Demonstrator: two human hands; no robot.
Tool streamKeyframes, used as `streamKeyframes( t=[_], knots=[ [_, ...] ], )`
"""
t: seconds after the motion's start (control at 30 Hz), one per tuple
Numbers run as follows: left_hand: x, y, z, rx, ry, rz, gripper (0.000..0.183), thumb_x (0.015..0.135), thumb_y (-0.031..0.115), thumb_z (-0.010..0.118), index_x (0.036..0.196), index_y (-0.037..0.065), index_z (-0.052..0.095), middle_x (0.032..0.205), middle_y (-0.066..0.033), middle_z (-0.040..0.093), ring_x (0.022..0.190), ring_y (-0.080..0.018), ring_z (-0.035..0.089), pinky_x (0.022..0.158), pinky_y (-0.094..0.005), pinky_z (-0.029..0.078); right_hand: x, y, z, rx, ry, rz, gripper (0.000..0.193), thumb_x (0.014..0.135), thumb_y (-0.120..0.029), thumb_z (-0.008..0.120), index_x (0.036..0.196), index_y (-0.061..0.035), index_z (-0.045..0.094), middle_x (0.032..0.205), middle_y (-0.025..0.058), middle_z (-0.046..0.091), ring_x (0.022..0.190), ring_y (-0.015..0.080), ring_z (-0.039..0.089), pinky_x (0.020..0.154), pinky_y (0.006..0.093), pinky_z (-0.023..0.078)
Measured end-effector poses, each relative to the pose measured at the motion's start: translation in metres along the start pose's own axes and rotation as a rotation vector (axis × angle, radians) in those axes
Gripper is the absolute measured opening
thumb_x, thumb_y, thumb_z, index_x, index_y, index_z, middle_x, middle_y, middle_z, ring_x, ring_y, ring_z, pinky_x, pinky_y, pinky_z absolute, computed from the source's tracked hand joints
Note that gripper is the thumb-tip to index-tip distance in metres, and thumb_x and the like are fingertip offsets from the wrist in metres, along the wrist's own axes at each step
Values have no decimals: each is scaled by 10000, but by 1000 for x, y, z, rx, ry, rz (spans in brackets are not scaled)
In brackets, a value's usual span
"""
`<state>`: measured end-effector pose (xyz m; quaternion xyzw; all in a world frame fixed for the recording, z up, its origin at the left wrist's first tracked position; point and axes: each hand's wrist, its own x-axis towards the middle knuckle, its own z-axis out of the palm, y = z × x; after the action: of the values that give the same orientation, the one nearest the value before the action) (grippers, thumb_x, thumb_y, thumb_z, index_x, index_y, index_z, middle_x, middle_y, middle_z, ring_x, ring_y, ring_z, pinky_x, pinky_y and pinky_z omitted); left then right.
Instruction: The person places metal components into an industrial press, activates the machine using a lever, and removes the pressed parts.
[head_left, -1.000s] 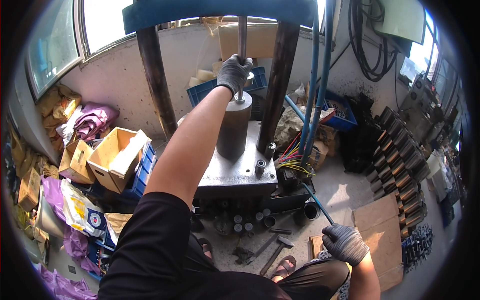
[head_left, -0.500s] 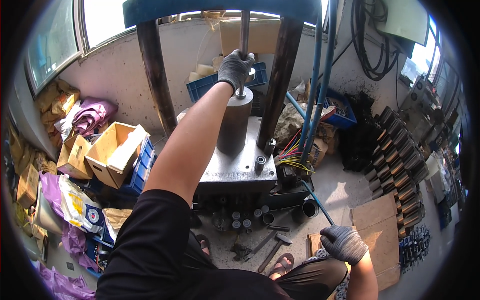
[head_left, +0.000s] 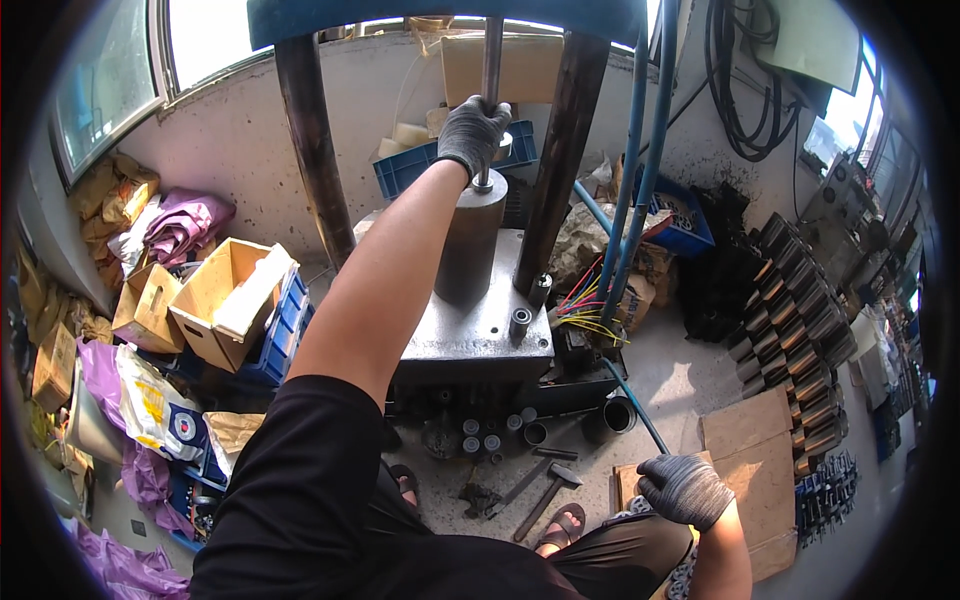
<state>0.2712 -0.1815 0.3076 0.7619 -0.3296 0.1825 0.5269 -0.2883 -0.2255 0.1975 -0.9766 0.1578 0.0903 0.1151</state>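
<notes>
My left hand (head_left: 472, 134), in a grey knit glove, reaches up to a frame press and closes around a vertical steel rod (head_left: 491, 62). A round metal collar (head_left: 503, 148) shows beside its fingers; how the pieces join is hidden by the hand. Below it, a narrower shaft enters the top of a thick dark steel cylinder (head_left: 470, 245), which stands upright on the metal press bed (head_left: 465, 335). At lower right, my gloved right hand (head_left: 686, 491) is wrapped around the end of a long blue lever (head_left: 636, 408), which slants up toward the press's base.
Dark posts (head_left: 312, 140) flank the cylinder under a blue crossbeam (head_left: 445, 22). A hammer (head_left: 548, 505) and several metal cups lie by my feet. Open boxes (head_left: 225, 310) stand left. Stacked metal tubes (head_left: 790, 340) and flattened cardboard (head_left: 750, 480) are right.
</notes>
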Motion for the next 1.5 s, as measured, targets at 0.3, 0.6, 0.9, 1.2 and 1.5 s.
streamKeyframes(
  t=[0.3,0.6,0.9,1.2,1.5],
  knots=[
    [-2,-1,0,-24,-6,-20,403,1002,417,692,1012,15,722,880,-162,777,844,-297,750,838,-407,570,2,-5,-2,-19,3,4,253,966,-245,636,1113,-60,729,944,188,737,846,403,714,774,496,588],
    [-3,1,-1,4,-3,-6,413,1006,425,678,1024,15,725,892,-166,780,856,-298,755,852,-413,574,2,-8,-4,154,290,18,254,962,-199,651,1142,-36,725,983,200,733,861,406,716,780,471,586],
    [-2,1,-2,-23,-39,-45,422,1011,434,673,1046,17,725,904,-154,782,866,-290,754,871,-407,575,99,7,-87,-67,1145,-169,156,960,-80,687,1092,-3,718,1018,190,729,931,372,711,838,418,577],
    [-2,-8,3,-113,-47,-35,397,1024,394,654,1089,3,690,904,-152,763,846,-246,732,837,-390,560,152,28,-129,-99,1126,-96,189,969,-159,693,1091,-25,748,1052,189,756,971,346,745,903,415,600],
    [-98,8,-2,-1140,-156,-38,208,1074,231,650,1216,80,660,807,21,610,698,-85,590,639,-255,505,146,42,-127,-107,1076,7,195,953,-172,674,1091,-56,748,1042,167,754,974,348,736,903,425,591]
  ],
)
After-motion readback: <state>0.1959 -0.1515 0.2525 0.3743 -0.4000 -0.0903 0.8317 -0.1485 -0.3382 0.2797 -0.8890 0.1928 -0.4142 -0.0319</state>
